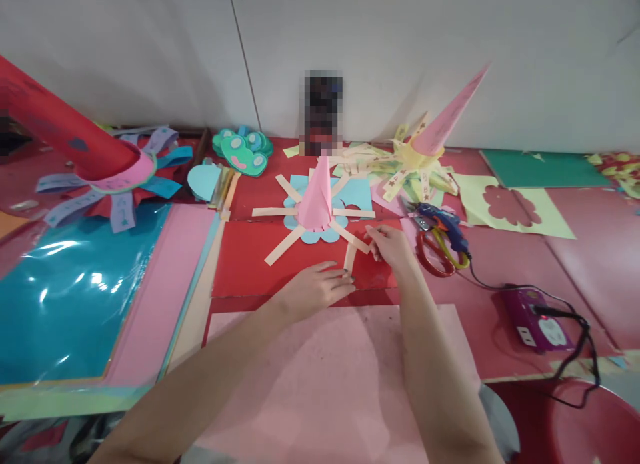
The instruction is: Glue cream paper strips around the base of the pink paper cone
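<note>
A pink paper cone (317,201) stands on a light-blue scalloped paper base (320,237), with cream paper strips fanning out around it. My left hand (317,287) reaches in from the lower left. Its fingertips are closed at the near end of a short cream strip (351,256). On the right, my right hand (390,245) has curled fingers at the outer end of another cream strip (353,237), which slants out from the cone's foot. Under all of this lies a red sheet (245,264).
At left stands a red cone with curled strips (120,174), beside a blue plastic-wrapped sheet (95,297). A finished pink cone (440,127) leans at back right. Scissors (435,254), a blue glue gun (447,227) and a corded purple power box (537,321) lie to the right.
</note>
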Available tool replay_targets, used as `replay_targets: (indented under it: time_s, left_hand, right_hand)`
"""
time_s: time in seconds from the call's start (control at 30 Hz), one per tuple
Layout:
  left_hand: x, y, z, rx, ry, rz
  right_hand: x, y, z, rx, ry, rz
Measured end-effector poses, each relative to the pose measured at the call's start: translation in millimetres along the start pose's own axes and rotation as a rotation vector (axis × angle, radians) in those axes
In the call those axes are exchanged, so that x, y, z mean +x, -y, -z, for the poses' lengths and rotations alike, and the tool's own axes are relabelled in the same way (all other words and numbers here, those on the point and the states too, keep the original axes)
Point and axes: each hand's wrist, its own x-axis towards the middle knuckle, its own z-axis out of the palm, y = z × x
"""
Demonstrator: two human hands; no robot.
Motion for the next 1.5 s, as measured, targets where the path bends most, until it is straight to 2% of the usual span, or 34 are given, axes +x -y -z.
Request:
replay_targets:
  time_s: [0.13, 0.33, 0.47, 0.53, 0.63, 0.7, 0.73, 0.8, 1.0, 1.1, 1.17, 1.23, 1.33, 1.5]
  left_hand:
    - [-4, -2, 5.2, -0.080, -0.063, 0.060]
    - [1, -2, 14.1, -0.182, -0.317, 0.346]
    - [0, 2, 17.0, -0.106, -0.531, 0.483]
    - [-2, 2, 18.1, -0.051, -0.667, 0.555]
    - [-5, 1, 21.0, -0.025, -0.830, 0.686]
    - [-7, -1, 23.6, -0.045, -0.879, 0.766]
    - [-7, -1, 25.0, -0.063, -0.881, 0.782]
    - [-7, -2, 27.7, -0.094, -0.854, 0.740]
    - [-3, -3, 29.7, -0.106, -0.711, 0.426]
    - [-2, -3, 28.3, -0.172, -0.672, 0.385]
    - [-2, -1, 27.3, -0.225, -0.670, 0.479]
    - [-3, 2, 25.7, -0.262, -0.677, 0.638]
    - [-3, 8, 22.8, -0.389, -0.627, 0.822]
    - [1, 9, 24.1, -0.731, -0.360, 0.947]
  right_hand:
    - [-3, -2, 1, -0.002, -0.029, 0.051]
    - [-8, 0, -3, -0.024, -0.104, 0.157]
    - [-17, 8, -8, 0.113, -0.029, 0.261]
    - [-26, 14, -7, 0.143, 0.098, 0.307]
    - [-38, 21, -5, 0.093, 0.495, 0.275]
    - [-42, 24, -7, 0.070, 0.712, 0.204]
    - [-43, 24, -9, 0.073, 0.761, 0.172]
    - [-43, 22, -15, 0.112, 0.744, 0.129]
    - [-36, 14, -29, 0.287, 0.523, 0.140]
    - [-36, 15, -29, 0.299, 0.416, 0.182]
    - [-36, 16, -29, 0.287, 0.352, 0.220]
    - [-36, 17, -28, 0.269, 0.304, 0.252]
    - [-35, 16, -29, 0.252, 0.277, 0.266]
    - [-33, 15, -31, 0.231, 0.278, 0.276]
